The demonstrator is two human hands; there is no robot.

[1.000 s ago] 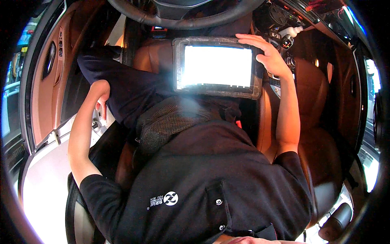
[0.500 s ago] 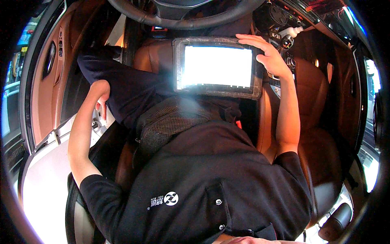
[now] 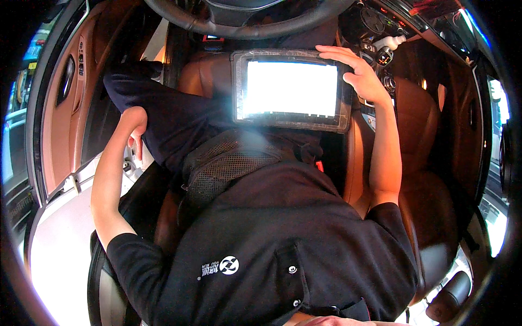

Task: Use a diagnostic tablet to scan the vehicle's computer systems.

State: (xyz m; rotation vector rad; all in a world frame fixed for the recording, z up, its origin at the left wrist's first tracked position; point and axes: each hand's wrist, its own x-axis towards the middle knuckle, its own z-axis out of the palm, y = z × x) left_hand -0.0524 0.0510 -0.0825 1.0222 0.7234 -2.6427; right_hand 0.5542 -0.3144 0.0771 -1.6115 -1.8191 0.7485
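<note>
A rugged black tablet (image 3: 291, 122) with a glaring white screen stands over my lap, just below the steering wheel. My right hand (image 3: 361, 73) holds its upper right corner. The fingers reach along the top edge and the thumb is at the right side. My left hand (image 3: 136, 127) rests against my left thigh (image 3: 163, 108), bent at the wrist. Its visible fingers hang down loosely with nothing seen in them; the others are hidden.
The steering wheel (image 3: 244, 30) crosses the top. On the left is the brown door panel (image 3: 65, 130). To the right lie the centre console with its gear selector (image 3: 384, 55), a white bottle (image 3: 390, 42) and the brown passenger seat (image 3: 416, 114). A black mesh pouch (image 3: 228, 165) sits at my waist.
</note>
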